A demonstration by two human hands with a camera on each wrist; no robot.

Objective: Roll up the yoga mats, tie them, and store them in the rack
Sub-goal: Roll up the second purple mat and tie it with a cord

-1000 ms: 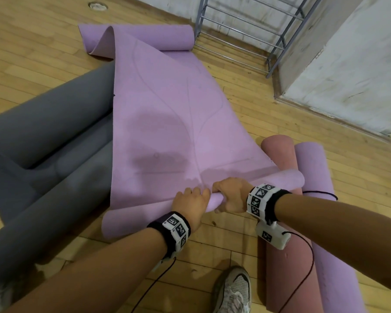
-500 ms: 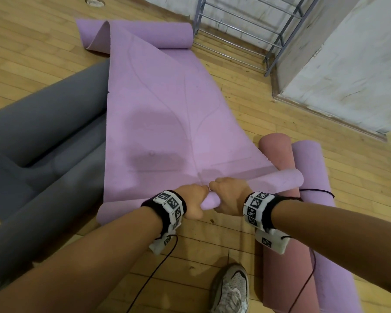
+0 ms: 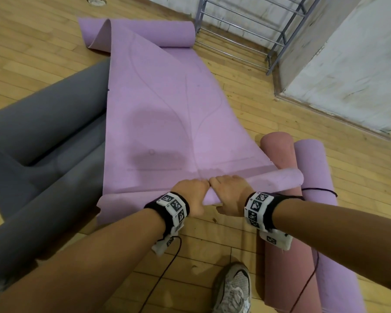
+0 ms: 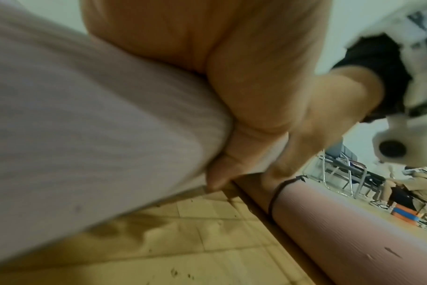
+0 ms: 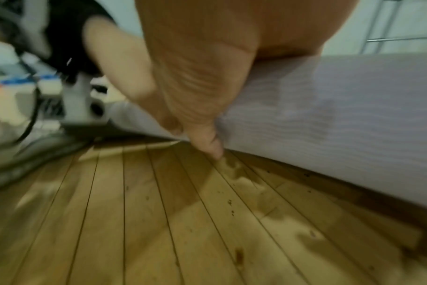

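A lilac yoga mat [image 3: 158, 105] lies spread on the wooden floor, its near end wound into a thin roll [image 3: 275, 179]. Both hands sit side by side on that roll near its middle. My left hand [image 3: 191, 188] curls its fingers over the roll, with the thumb underneath, as the left wrist view shows [image 4: 222, 173]. My right hand [image 3: 229, 188] grips the roll [image 5: 329, 108] the same way, its thumb [image 5: 207, 142] pointing down at the floor. The mat's far end [image 3: 145, 32] is folded and curled near the metal rack [image 3: 246, 30].
Grey mats [image 3: 45, 136] lie loosely rolled at the left, partly under the lilac mat. A rolled pink mat [image 3: 280, 256] and a rolled purple mat [image 3: 325, 222], tied with black cord, lie at the right. My shoe [image 3: 233, 290] stands near. A white wall corner [image 3: 348, 64] rises at right.
Both hands have turned forward over the roll, winding the mat's near end tighter, and the left end of the roll has drawn in.
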